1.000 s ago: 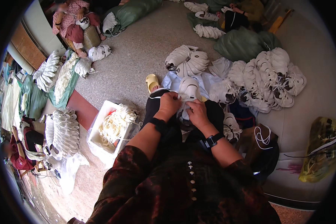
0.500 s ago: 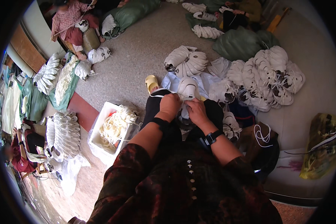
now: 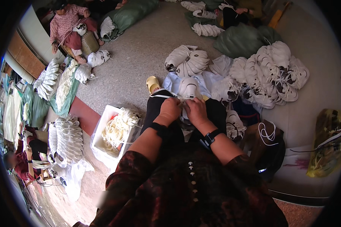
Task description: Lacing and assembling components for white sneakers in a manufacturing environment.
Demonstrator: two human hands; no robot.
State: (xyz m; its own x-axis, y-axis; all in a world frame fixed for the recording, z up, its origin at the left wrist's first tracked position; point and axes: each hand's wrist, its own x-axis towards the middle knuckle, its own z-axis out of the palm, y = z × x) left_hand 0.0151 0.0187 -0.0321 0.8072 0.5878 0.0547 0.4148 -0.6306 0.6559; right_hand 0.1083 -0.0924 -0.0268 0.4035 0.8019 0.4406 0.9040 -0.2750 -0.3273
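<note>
A white shoe upper rests between my knees, its rounded toe pointing away from me. My left hand is closed at the upper's near left side, pinching a white shoelace, part of which loops over my dark left trouser leg. Close beside it, my right hand has its fingers curled in on the upper's near edge. Both hands almost meet over the lacing area, and the fingertips are partly hidden. Each wrist wears a dark band.
On my left stands a white box of cream laces. Nested white uppers lie ahead, with a large heap to the right. A dark bag is near my right side. Other people sit working at far left and far right.
My hands have drawn slightly closer together and shifted over the upper's near end. At upper left, a seated person's raised arm has come down.
</note>
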